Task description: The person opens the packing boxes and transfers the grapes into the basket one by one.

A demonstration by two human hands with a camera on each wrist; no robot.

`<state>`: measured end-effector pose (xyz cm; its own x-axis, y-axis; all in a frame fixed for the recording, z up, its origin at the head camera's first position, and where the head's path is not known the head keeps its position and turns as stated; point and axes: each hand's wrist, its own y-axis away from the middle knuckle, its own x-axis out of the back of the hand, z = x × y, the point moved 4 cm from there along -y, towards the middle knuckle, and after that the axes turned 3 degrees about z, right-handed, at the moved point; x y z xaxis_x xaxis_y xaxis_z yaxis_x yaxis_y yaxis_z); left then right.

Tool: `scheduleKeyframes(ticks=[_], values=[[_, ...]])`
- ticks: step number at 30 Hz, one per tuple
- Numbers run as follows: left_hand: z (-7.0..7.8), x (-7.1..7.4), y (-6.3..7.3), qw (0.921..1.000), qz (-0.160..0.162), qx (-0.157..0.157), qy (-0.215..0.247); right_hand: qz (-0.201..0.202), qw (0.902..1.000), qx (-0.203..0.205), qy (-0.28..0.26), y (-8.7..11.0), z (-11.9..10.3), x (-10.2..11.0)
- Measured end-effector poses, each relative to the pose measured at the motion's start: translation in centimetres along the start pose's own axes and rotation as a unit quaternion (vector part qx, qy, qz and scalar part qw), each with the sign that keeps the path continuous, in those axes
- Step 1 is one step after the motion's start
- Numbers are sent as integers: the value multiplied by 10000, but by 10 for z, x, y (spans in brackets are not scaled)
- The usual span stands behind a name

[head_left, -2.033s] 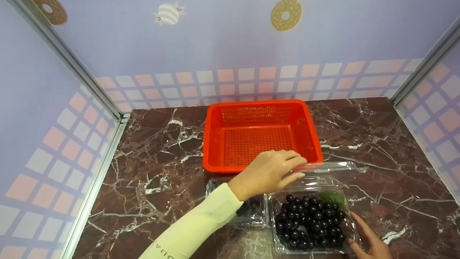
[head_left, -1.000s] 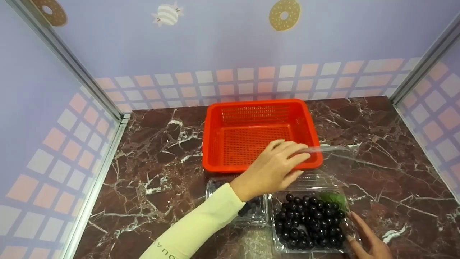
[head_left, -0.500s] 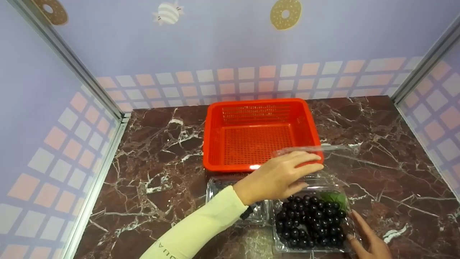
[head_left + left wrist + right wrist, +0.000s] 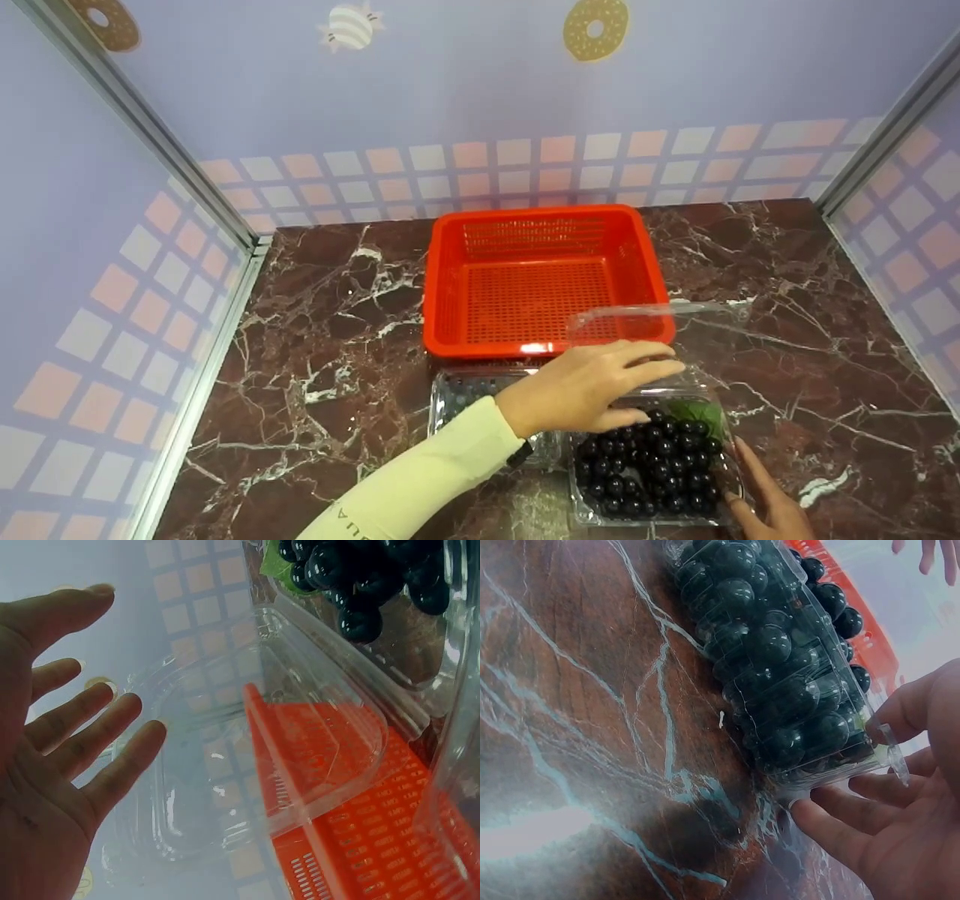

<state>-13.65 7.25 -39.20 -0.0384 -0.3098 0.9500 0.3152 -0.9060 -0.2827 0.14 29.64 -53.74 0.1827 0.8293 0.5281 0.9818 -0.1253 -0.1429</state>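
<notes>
Dark round grapes [image 4: 645, 472] with a green leaf [image 4: 697, 412] fill a clear plastic clamshell box [image 4: 611, 520] at the lower right of the head view. Its clear lid [image 4: 660, 309] is swung back, overlapping the red basket's near corner. My left hand [image 4: 592, 386] hovers above the box's back left part, holding nothing; the left wrist view shows its fingers [image 4: 124, 765] spread, apart from the lid. With thumb on the rim and fingers outside the wall, my right hand [image 4: 772, 495] holds the box's right side, also seen in the right wrist view.
A red perforated basket [image 4: 540, 211] stands behind the boxes. Left of the grape box is another clear box [image 4: 469, 390] with small dark fruit, partly hidden by my left sleeve. Patterned panels [image 4: 480, 90] enclose the marble counter [image 4: 337, 315].
My left hand has swung the lid back, let go of it, and moved down and right over the grapes. The right hand has stayed at the box's side.
</notes>
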Motion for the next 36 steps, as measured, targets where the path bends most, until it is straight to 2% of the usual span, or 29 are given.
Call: scheduleKeyframes(ticks=[3,5,7,10,14,19,28,33,36], values=[[1,-5,1,9999,-124,34,41,-23,9995,-164,274,0,1,1],[2,-8,1,9998,-195,38,64,-175,9984,-396,357,0,4,1],[2,-11,2,9996,-257,27,63,-323,9969,-616,367,0,6,1],[4,-15,2,9991,-385,19,148,-463,9961,-715,241,-1,8,-1],[5,-21,4,9964,-771,124,316,-336,9978,-520,228,0,6,-1],[8,-28,5,9908,-1269,277,390,-266,9979,-528,261,0,5,0],[10,-38,8,9855,-1548,238,654,-379,9926,-968,627,-1,9,2],[11,-45,10,9820,-1742,286,675,-216,9970,-606,421,0,5,1],[13,-49,10,9802,-1863,301,593,-354,9945,-779,611,-1,9,1]])
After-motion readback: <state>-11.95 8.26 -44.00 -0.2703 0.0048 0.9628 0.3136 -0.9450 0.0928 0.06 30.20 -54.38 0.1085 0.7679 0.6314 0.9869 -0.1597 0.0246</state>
